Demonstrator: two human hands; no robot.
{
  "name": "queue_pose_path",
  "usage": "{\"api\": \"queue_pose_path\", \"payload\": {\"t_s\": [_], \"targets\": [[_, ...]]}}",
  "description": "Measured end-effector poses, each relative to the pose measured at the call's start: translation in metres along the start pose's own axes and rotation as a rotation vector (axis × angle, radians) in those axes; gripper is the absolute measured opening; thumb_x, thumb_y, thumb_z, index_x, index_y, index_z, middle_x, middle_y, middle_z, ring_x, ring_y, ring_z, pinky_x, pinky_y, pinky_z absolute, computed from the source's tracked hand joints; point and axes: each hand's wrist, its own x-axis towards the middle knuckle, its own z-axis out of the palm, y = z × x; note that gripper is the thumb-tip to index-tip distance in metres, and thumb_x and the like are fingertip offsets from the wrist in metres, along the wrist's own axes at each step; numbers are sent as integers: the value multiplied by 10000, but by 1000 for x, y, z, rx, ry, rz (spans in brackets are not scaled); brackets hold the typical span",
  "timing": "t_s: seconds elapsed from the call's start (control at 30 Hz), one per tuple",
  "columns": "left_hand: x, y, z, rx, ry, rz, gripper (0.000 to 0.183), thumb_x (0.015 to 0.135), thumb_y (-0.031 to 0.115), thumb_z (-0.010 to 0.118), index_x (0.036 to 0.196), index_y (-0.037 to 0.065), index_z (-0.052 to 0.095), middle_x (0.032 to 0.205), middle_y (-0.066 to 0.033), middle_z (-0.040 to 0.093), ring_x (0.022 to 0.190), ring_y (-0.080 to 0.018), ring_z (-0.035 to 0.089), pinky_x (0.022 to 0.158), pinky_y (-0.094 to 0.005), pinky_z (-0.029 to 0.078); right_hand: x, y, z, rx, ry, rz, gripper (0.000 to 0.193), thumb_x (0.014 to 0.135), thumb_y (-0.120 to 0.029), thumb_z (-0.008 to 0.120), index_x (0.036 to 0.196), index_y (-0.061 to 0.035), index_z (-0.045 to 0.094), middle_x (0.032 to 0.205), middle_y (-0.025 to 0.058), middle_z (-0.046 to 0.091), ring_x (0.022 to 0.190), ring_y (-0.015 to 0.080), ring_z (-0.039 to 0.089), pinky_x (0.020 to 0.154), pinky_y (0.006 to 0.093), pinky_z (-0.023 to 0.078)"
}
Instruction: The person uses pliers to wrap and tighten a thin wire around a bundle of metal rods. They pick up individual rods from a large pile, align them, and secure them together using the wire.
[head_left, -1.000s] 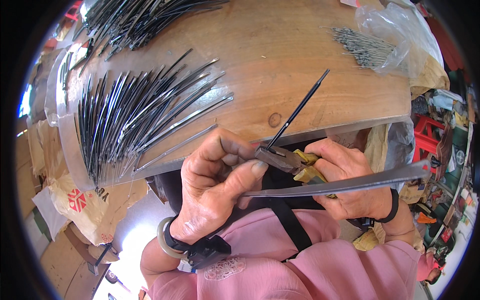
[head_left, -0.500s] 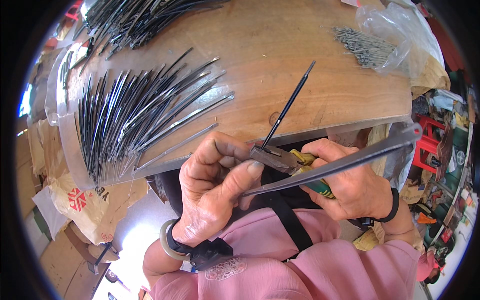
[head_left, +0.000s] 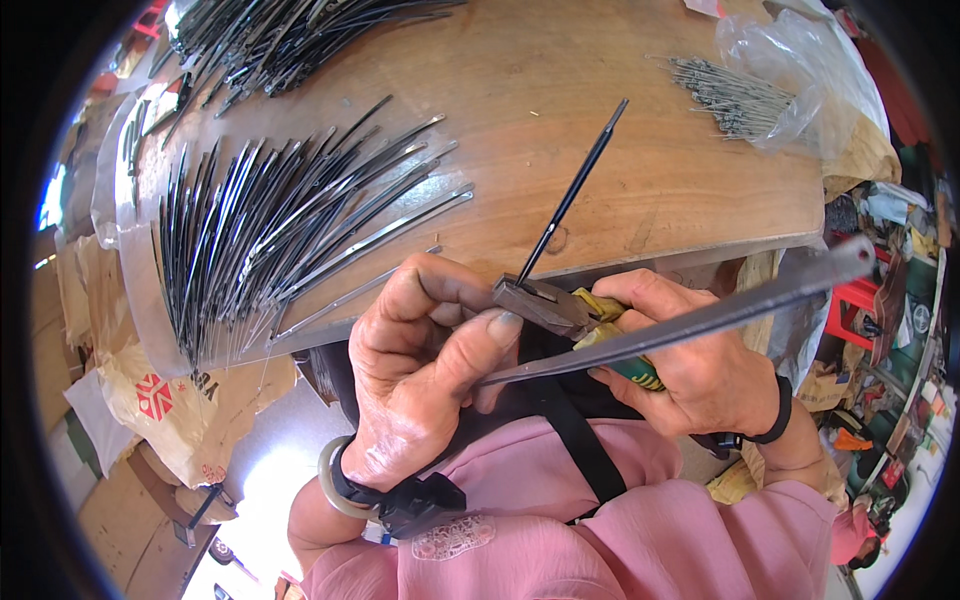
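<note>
My right hand [head_left: 690, 350] is closed around the yellow-and-green handles of a pair of pliers [head_left: 550, 312]. The jaws lie beside my left fingertips, on the lower end of a thin dark metal rod [head_left: 577, 187] that points up and away over the table's edge. My left hand [head_left: 415, 350] pinches the near end of a long flat dark metal rib [head_left: 780, 288]. This rib slants up to the right, passing in front of the pliers' handles and my right hand, and has a hole in its far end. The exact grip point is hidden by my left fingers.
On the wooden table [head_left: 560, 80], a fanned pile of dark metal ribs [head_left: 260, 220] lies at left, with another bundle [head_left: 270, 50] behind it. At far right, thin grey wire pieces [head_left: 735, 95] spill from a clear plastic bag [head_left: 800, 65]. A red stool [head_left: 850, 325] stands on the right.
The pliers and my left fingers have shifted slightly left. The thin rod's tip has moved a little up, and the long rib's far end has swung a bit to the right.
</note>
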Motion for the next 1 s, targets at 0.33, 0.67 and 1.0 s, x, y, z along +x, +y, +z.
{"api": "queue_pose_path", "payload": {"t_s": [0.33, 0.67, 1.0], "targets": [[-1, 6, 1, 135, 55, 79, 112, 899, -48, 639, 974, -20, 561, 811, -73, 666, 547, -29, 474, 486, -167, 355, 3, 3, 6, 23, 34, -18, 381, 675, -143, 799, 952, 61, 635, 1113, 207, 588, 943, 352, 631, 799, 396, 548], [2, 8, 3, 232, 104, 115, 108, 906, 9, 625, 957, -9, 532, 666, -60, 562, 451, -70, 424, 417, -196, 317, 5, 5, 7, 42, 53, -24, 400, 656, -142, 815, 952, 57, 635, 1137, 209, 580, 944, 358, 632, 789, 395, 550], [1, 13, 2, 273, 129, 120, 109, 906, 17, 629, 964, -2, 538, 670, -56, 567, 448, -67, 414, 424, -192, 317, 8, 3, 8, 80, 73, 10, 414, 665, -143, 817, 994, 42, 649, 1154, 198, 580, 964, 354, 635, 787, 391, 552]]}}
